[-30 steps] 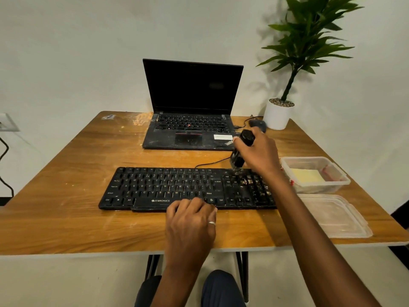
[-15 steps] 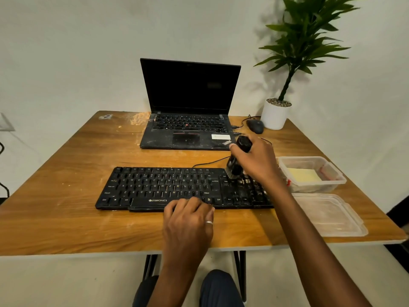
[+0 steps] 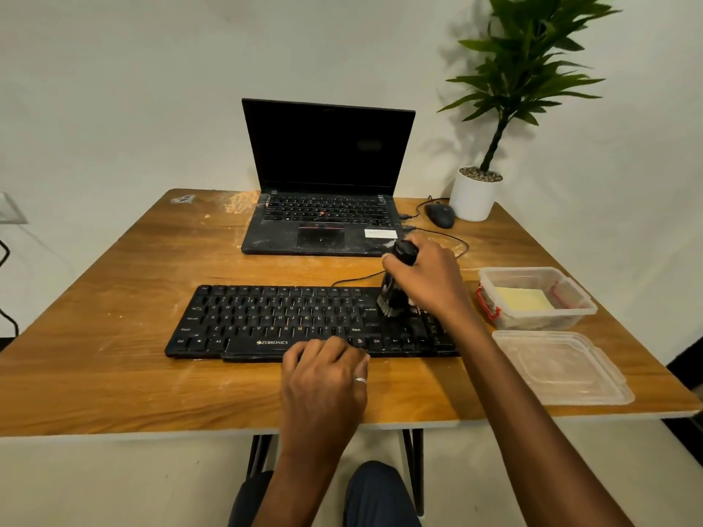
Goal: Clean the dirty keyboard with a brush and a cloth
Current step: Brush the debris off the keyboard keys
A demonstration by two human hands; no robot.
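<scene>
A black dusty keyboard [image 3: 274,321] lies across the middle of the wooden table [image 3: 114,367]. My right hand [image 3: 430,279] grips a black brush [image 3: 393,294] upright, its bristles touching the keys near the Enter key. My left hand [image 3: 323,370] rests on the keyboard's front edge near the space bar, fingers bent and pressing down. A yellow cloth [image 3: 523,299] lies folded inside a clear plastic box [image 3: 582,302] to the right of the keyboard. My right forearm hides the keyboard's number pad.
A dusty open laptop [image 3: 323,222] stands behind the keyboard. A black mouse [image 3: 440,216] and a white potted plant [image 3: 475,195] sit at the back right. The box's clear lid [image 3: 559,368] lies near the table's front right edge. A cable [image 3: 353,278] runs behind the keyboard.
My right hand has carried the brush leftward along the keyboard, from over the number pad to the keys near Enter. My left hand has stayed on the front edge.
</scene>
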